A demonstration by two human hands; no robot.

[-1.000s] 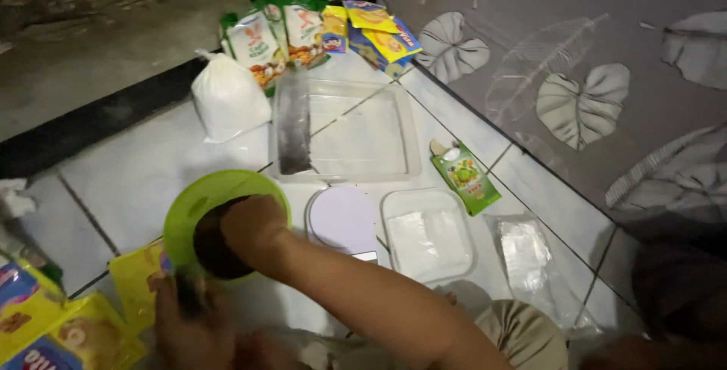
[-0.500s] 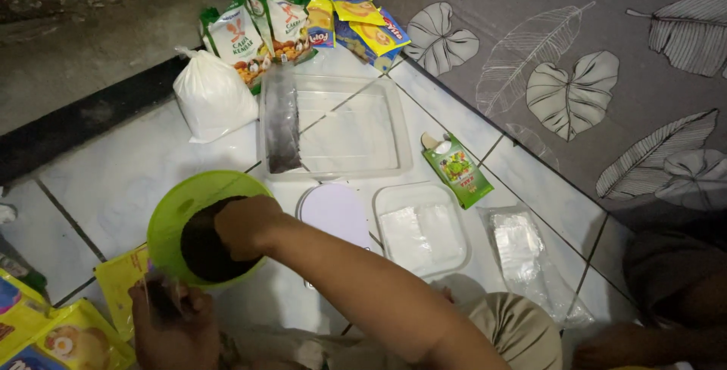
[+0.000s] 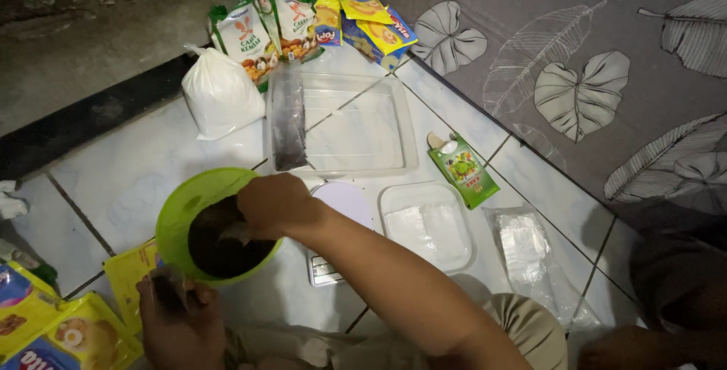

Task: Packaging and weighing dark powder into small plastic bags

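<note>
Since a moment ago the right hand (image 3: 274,205) has sunk deeper into the green bowl (image 3: 182,215), fingers curled around something in the dark powder (image 3: 219,247); the left hand (image 3: 178,317) pinches a small clear packet below the rim. A careless stir could tip the bowl, since it sits partly on a yellow packet (image 3: 127,283). Close by stand a scale (image 3: 344,211), a clear tray (image 3: 356,128) and a white bag (image 3: 221,91).

A round green bowl (image 3: 182,215) sits on the white tiled floor (image 3: 129,173). It is tipped a little. Dark brown powder (image 3: 216,252) fills its bottom.
</note>
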